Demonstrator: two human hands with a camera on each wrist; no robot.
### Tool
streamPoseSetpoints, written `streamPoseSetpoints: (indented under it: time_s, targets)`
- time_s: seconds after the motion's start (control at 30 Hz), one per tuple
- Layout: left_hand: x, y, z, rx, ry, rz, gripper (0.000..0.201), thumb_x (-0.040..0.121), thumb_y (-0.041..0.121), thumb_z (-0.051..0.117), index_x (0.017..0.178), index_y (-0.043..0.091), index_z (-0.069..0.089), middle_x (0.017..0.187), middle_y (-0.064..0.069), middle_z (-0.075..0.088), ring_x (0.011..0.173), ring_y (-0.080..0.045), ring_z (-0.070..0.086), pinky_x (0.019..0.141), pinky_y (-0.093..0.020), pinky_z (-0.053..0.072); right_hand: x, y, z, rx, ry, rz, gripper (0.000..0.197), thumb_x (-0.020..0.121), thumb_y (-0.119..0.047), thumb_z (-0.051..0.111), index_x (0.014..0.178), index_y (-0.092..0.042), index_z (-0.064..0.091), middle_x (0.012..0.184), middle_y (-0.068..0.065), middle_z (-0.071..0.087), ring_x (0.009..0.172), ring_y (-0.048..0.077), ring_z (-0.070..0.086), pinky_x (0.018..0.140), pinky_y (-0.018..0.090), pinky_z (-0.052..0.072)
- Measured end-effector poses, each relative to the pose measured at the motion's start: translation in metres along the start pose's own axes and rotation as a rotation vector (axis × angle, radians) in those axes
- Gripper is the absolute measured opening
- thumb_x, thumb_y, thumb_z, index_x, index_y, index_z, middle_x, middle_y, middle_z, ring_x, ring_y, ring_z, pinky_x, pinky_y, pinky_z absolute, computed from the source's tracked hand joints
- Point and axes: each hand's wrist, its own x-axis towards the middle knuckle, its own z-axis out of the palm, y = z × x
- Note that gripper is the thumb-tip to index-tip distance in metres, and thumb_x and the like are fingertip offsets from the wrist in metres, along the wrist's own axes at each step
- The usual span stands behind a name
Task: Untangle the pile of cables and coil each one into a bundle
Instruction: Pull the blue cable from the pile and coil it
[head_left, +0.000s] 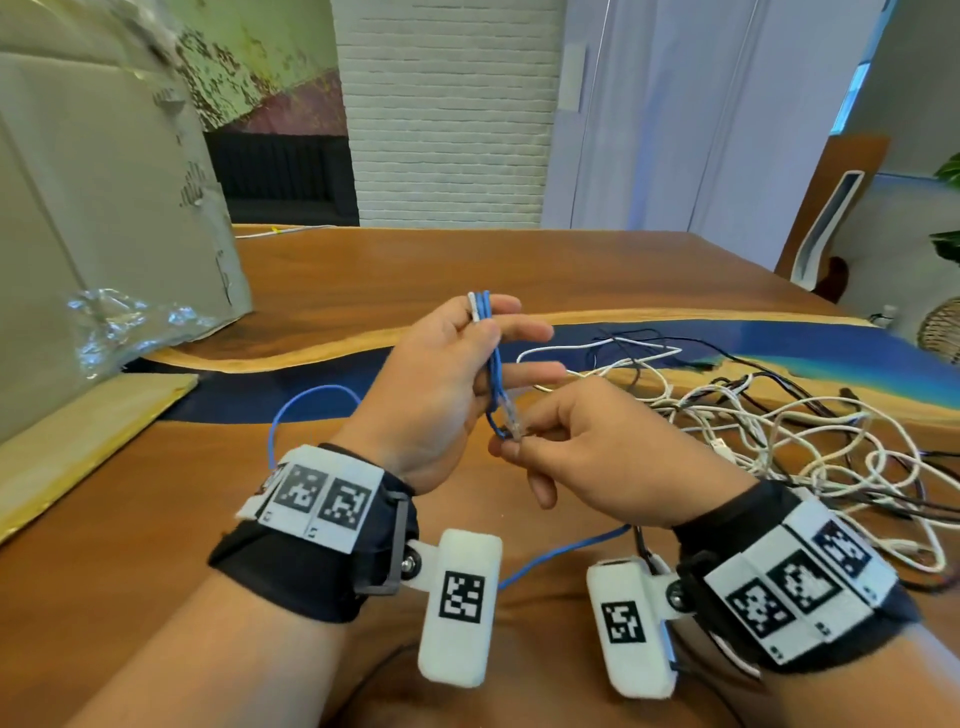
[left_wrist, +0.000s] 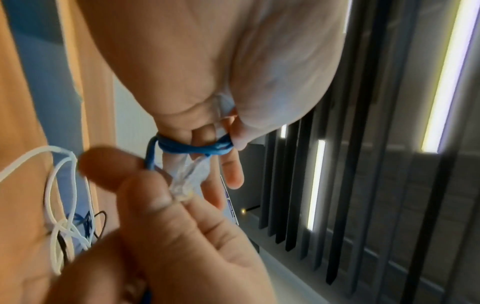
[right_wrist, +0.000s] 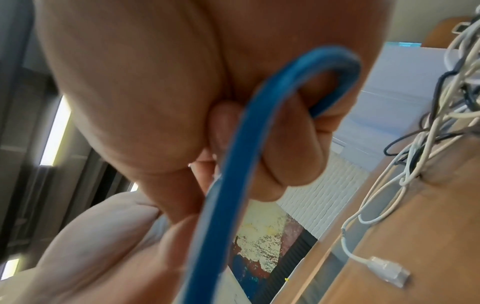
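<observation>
A blue network cable (head_left: 492, 364) is folded into several loops in my left hand (head_left: 498, 332), pinched between thumb and fingers above the table. In the left wrist view the blue loops (left_wrist: 194, 148) wrap across my fingers. My right hand (head_left: 511, 441) pinches the cable's clear plug (head_left: 513, 423) just below the loops; thumb and forefinger close on the plug (left_wrist: 185, 181). The slack blue cable (right_wrist: 221, 185) runs past my right palm, and more arcs behind my left wrist (head_left: 306, 402). The tangled pile of white and black cables (head_left: 779, 431) lies to the right.
A large cardboard box (head_left: 104, 208) with crumpled plastic wrap (head_left: 119, 327) stands at the left, a flat cardboard sheet (head_left: 78, 441) before it. The wooden table (head_left: 415, 270) has a blue resin strip. A white plug (right_wrist: 387, 269) lies loose. A chair (head_left: 826, 228) stands far right.
</observation>
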Motion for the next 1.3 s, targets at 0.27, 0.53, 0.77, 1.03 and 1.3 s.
streamPoseSetpoints:
  time_s: [0.27, 0.53, 0.77, 1.03, 1.3]
  targets:
    - [0.004, 0.002, -0.005, -0.011, 0.112, 0.097, 0.022, 0.111, 0.009, 0.030, 0.118, 0.013, 0.051, 0.106, -0.003, 0.074, 0.107, -0.028, 0.073, 0.102, -0.045, 0.051, 0.000, 0.002, 0.009, 0.297, -0.194, 0.041, 0.030, 0.106, -0.030, 0.053, 0.110, -0.008, 0.074, 0.056, -0.001, 0.058, 0.041, 0.015, 0.046, 0.046, 0.027, 0.043]
    - [0.000, -0.001, -0.004, 0.567, -0.046, 0.108, 0.024, 0.108, 0.006, 0.038, 0.122, 0.012, 0.057, 0.078, -0.002, 0.067, 0.064, -0.019, 0.062, 0.059, -0.036, 0.051, 0.001, 0.005, -0.004, 0.679, 0.029, 0.032, 0.025, 0.100, -0.014, 0.060, 0.084, 0.004, 0.067, 0.049, 0.001, 0.044, 0.039, 0.015, 0.042, 0.040, 0.030, 0.047]
    - [0.000, 0.000, -0.007, 0.856, -0.133, 0.063, 0.033, 0.098, 0.028, 0.045, 0.072, 0.026, 0.066, 0.058, 0.003, 0.041, 0.057, -0.017, 0.036, 0.058, -0.043, 0.034, -0.002, -0.004, -0.008, 0.987, 0.069, 0.122, 0.031, 0.088, -0.022, 0.062, 0.062, -0.012, 0.050, 0.050, -0.001, 0.018, 0.037, 0.016, 0.032, 0.065, 0.042, 0.060]
    - [-0.008, 0.012, -0.015, 0.202, -0.243, -0.177, 0.046, 0.103, 0.033, 0.041, 0.077, 0.009, 0.070, 0.051, 0.004, 0.015, 0.041, -0.013, 0.011, 0.045, -0.027, 0.024, 0.003, 0.013, -0.018, 0.914, 0.281, 0.100, 0.020, 0.095, -0.024, 0.061, 0.085, -0.008, 0.065, 0.061, 0.001, 0.028, 0.042, 0.007, 0.018, 0.038, 0.020, 0.011]
    - [0.003, 0.011, -0.008, -0.368, -0.039, -0.003, 0.034, 0.108, 0.018, 0.032, 0.125, -0.002, 0.055, 0.066, 0.001, 0.050, 0.053, -0.012, 0.055, 0.077, -0.030, 0.058, 0.008, 0.008, 0.006, 0.381, 0.145, 0.082, 0.027, 0.108, -0.017, 0.048, 0.115, -0.023, 0.074, 0.059, 0.001, 0.053, 0.036, 0.003, 0.033, 0.038, 0.015, 0.028]
